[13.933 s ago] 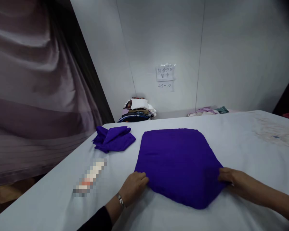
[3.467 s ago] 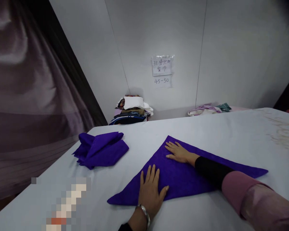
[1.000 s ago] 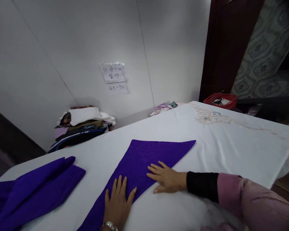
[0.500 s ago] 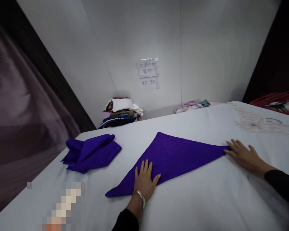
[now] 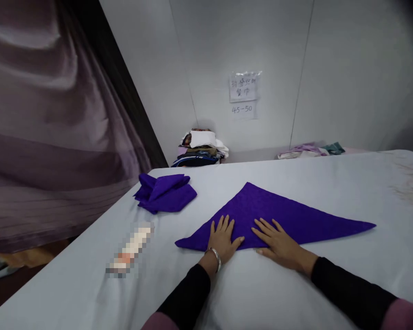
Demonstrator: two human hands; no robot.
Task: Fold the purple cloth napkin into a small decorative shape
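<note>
A purple cloth napkin (image 5: 292, 213) lies flat on the white-covered table, folded into a wide triangle whose peak points away from me. My left hand (image 5: 223, 236) rests palm down on its near edge, left of the middle, fingers spread; a silver bracelet (image 5: 216, 257) is on that wrist. To the right of it, my right hand (image 5: 277, 240) also lies flat on the near edge, its fingers apart. Neither hand grips the cloth. A second purple cloth (image 5: 167, 193) sits crumpled or loosely folded at the back left.
A pixelated, blurred-out object (image 5: 132, 247) lies on the left of the table (image 5: 261, 293). Behind the far edge are a stack of folded clothes (image 5: 201, 149) and some lilac fabric (image 5: 303, 150). A mauve curtain (image 5: 55, 137) hangs at the left; paper signs (image 5: 243, 94) are on the wall.
My right hand has moved left from the napkin's right corner to the middle of its near edge. My left hand stays on the cloth. The camera view has turned left.
</note>
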